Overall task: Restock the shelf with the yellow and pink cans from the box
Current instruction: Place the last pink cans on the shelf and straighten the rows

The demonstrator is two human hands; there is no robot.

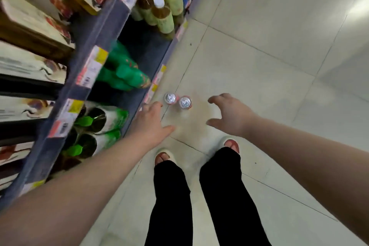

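Note:
Two pink cans stand upright on the floor tiles, side by side and touching: one (170, 98) close to the shelf base, the other (185, 102) just right of it. I see their silver tops from above. My left hand (153, 121) hovers open just below and left of them, fingers spread. My right hand (227, 114) is open to their right, fingers curled and apart, holding nothing. No box and no yellow can are in view.
A blue shelf unit (95, 32) runs along the left with price tags, green bottles (123, 74), tea bottles (161, 14) and cartons. Pale floor tiles (259, 56) stretch right. My feet in sandals (163, 156) stand below the cans.

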